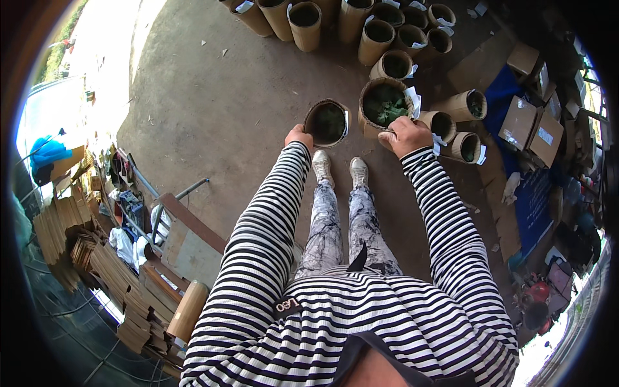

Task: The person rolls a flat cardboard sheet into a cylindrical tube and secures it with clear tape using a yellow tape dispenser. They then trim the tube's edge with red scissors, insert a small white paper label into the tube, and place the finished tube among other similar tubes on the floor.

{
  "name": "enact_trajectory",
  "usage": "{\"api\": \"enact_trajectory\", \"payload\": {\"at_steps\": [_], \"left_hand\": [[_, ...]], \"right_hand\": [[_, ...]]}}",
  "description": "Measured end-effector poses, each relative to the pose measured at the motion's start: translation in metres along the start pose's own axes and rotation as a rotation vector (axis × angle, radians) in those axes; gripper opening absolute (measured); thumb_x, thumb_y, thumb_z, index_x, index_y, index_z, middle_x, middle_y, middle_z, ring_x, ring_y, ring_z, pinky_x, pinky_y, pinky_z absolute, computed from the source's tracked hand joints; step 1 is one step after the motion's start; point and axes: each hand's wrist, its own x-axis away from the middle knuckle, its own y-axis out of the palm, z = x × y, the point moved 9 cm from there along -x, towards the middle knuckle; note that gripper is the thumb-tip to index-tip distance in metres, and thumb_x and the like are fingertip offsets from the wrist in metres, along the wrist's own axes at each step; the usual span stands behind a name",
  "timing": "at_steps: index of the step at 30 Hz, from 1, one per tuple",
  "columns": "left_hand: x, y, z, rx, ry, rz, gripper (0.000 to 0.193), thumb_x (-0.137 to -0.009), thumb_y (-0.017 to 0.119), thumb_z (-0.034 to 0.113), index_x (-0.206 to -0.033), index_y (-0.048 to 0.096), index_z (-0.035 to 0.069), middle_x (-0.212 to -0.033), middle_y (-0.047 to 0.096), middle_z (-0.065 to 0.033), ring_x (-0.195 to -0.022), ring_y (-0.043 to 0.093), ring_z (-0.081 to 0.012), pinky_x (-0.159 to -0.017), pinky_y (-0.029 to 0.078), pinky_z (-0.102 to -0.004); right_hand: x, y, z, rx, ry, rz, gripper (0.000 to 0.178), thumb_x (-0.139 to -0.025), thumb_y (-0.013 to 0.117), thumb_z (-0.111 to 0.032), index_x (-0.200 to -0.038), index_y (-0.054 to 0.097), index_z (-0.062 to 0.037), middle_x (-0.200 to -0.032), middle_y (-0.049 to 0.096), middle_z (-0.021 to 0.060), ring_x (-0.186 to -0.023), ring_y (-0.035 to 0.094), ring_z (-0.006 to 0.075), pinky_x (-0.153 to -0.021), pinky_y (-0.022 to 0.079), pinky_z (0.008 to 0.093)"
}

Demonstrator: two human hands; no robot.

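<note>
My left hand (300,137) is closed on the left side of a brown cardboard tube (311,132), whose open top shows dark green contents and a white tag at its right edge. Just right of it stands a wider cardboard tube (370,126) with green leaves (388,109) inside and a white paper tag (413,99) on its far right rim. The near right rim of this wider tube is pinched by my right hand (411,135); its fingertips are partly hidden. A gap separates the two tubes.
Several similar tubes (305,32) are grouped at the far side, others (467,147) to the right. Cardboard boxes (529,126) lie on a blue sheet (535,200) at right. Flattened cardboard (116,271) and a board with metal legs (187,248) are at left.
</note>
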Motion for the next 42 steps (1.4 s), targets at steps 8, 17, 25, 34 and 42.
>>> {"api": "enact_trajectory", "payload": {"at_steps": [8, 17, 25, 34, 42], "left_hand": [[0.009, 0.112, 0.016, 0.325, -0.332, -0.244, 0.028, -0.1, 0.049, 0.001, -0.127, 0.055, 0.009, -0.073, 0.061, -0.0104, -0.059, 0.06, -0.0208, -0.052, 0.053, -0.0383], [0.019, 0.136, -0.004, 0.142, -0.257, -0.402, 0.012, -0.097, 0.055, 0.007, -0.096, 0.065, 0.0, -0.078, 0.072, -0.0126, -0.062, 0.071, -0.0232, -0.052, 0.059, -0.0356], [0.055, 0.094, -0.011, 0.158, -0.091, -0.501, 0.044, -0.096, 0.059, 0.012, -0.14, 0.057, 0.005, -0.101, 0.075, -0.0134, -0.082, 0.075, -0.0202, -0.073, 0.063, -0.0326], [0.174, -0.031, -0.29, 0.319, -0.414, -0.199, 0.042, -0.098, 0.055, 0.006, -0.14, 0.056, 0.005, -0.107, 0.073, -0.0137, -0.085, 0.073, -0.0221, -0.071, 0.062, -0.0356], [0.429, -0.054, -0.45, 0.62, -0.727, 0.158, 0.037, -0.095, 0.061, 0.014, -0.131, 0.059, 0.006, -0.091, 0.075, -0.0084, -0.069, 0.071, -0.0176, -0.06, 0.057, -0.0341]], "right_hand": [[0.028, 0.077, 0.048, 0.006, 0.253, -0.044, 0.025, -0.074, 0.083, -0.033, -0.081, 0.067, -0.0144, -0.088, 0.064, 0.0036, -0.079, 0.066, 0.0299, -0.074, 0.053, 0.0424], [0.058, 0.084, 0.052, -0.066, 0.371, -0.258, 0.026, -0.082, 0.078, -0.023, -0.102, 0.066, -0.0119, -0.109, 0.062, 0.0093, -0.099, 0.065, 0.033, -0.084, 0.055, 0.0454], [0.071, 0.071, 0.054, -0.038, 0.449, -0.427, 0.044, -0.088, 0.074, -0.025, -0.128, 0.06, -0.0159, -0.134, 0.056, 0.0082, -0.114, 0.063, 0.0318, -0.092, 0.055, 0.0448], [0.095, 0.035, -0.028, -0.167, 0.052, -0.503, 0.033, -0.087, 0.075, -0.018, -0.118, 0.064, -0.0133, -0.119, 0.06, 0.0088, -0.103, 0.066, 0.0317, -0.086, 0.056, 0.042], [0.205, 0.137, 0.029, 0.032, -0.001, -1.34, 0.034, -0.083, 0.072, -0.035, -0.11, 0.071, -0.014, -0.115, 0.071, 0.0165, -0.111, 0.066, 0.0362, -0.098, 0.053, 0.0449]]}}
